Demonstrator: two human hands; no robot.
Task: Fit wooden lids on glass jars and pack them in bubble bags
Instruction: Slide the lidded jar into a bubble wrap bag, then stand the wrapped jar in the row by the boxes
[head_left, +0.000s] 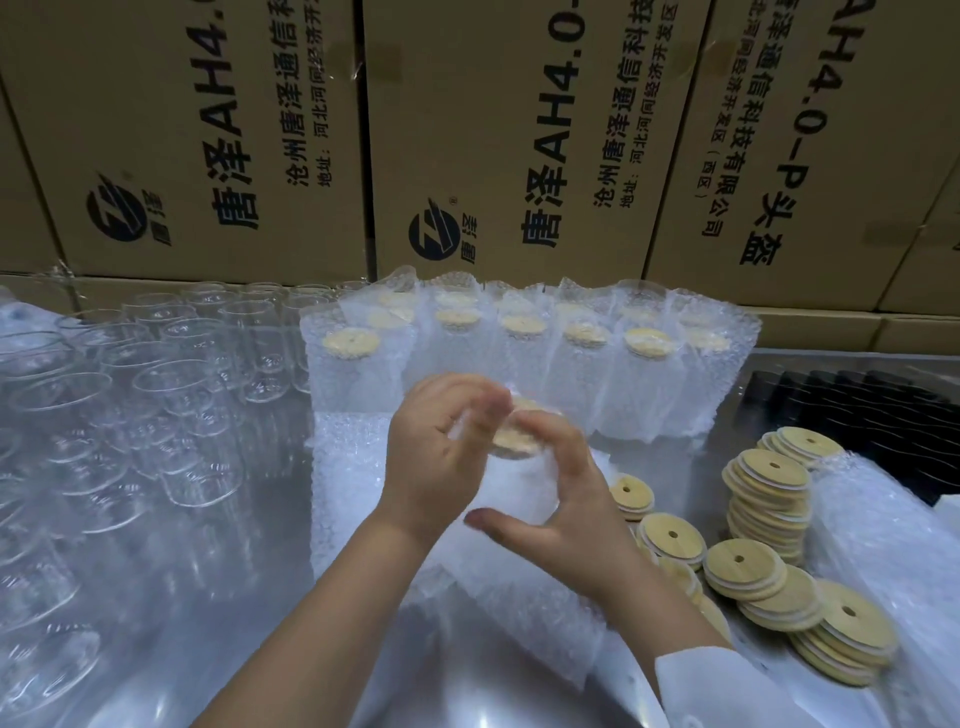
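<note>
At the centre, both hands hold a glass jar with a wooden lid (517, 434) inside a bubble bag (506, 483). My left hand (441, 457) grips the bag's top edge from the left, fingers curled over the lid. My right hand (561, 499) wraps the bag from the right, thumb stretched across its front. Behind them stand rows of packed jars (524, 353) in bubble bags, lids showing through. Open glass jars (171, 395) without lids crowd the left. Loose wooden lids (769, 493) with centre holes are stacked on the right.
A pile of flat bubble bags (363, 493) lies under the hands. More bubble wrap (883, 545) sits at the far right beside a black tray (857, 410). Printed cardboard boxes (493, 145) form a wall behind the metal table (457, 691).
</note>
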